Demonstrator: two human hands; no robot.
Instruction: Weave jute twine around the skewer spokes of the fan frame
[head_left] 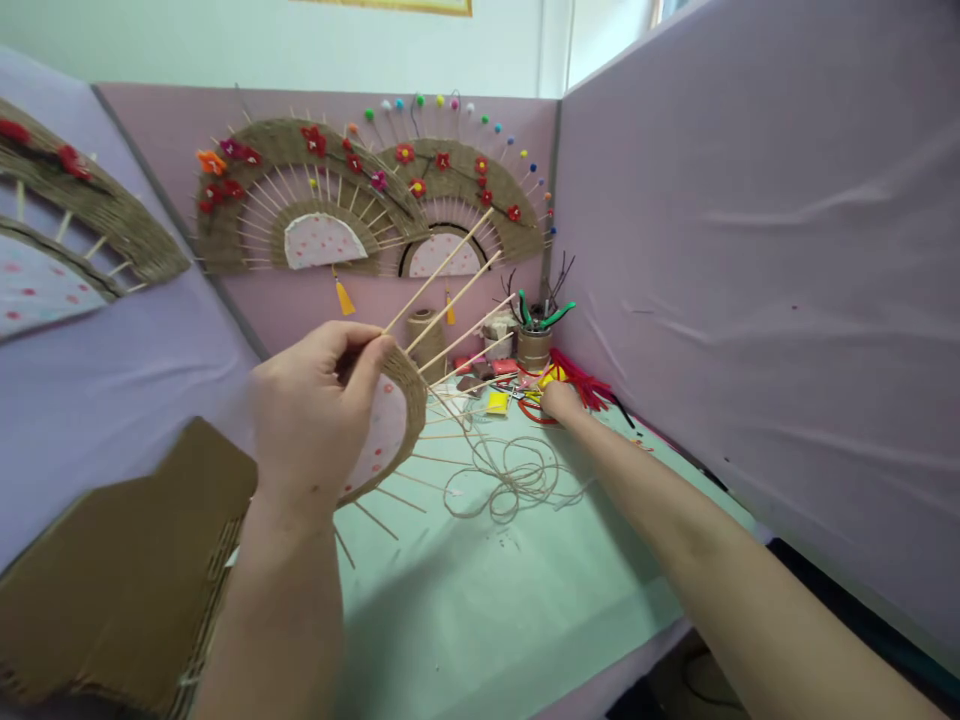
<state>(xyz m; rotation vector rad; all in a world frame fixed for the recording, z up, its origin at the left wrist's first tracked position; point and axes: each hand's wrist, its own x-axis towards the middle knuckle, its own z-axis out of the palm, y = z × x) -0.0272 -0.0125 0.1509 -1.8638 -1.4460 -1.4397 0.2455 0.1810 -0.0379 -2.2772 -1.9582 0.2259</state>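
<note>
My left hand [322,410] is closed on a small half-round fan, pinching its edge between thumb and fingers. The fan has a white centre with pink dots [384,430], a band of wound twine [414,395] and thin wooden sticks [454,290] fanning outward. From the band, a strand of twine runs down to a loose tangle of twine [510,480] on the table. My right hand [561,400] reaches far forward among craft supplies, beside red scissors handles [531,410] and a yellow item [553,375]. Its fingers are hidden, so any hold cannot be made out.
Finished twine fans [315,135] with felt flowers hang on the pink back panel. A twine spool [426,340] and a can [534,348] with green-handled pliers [555,317] stand at the back. Red pipe cleaners [589,385] lie right. Cardboard [127,570] sits at the left.
</note>
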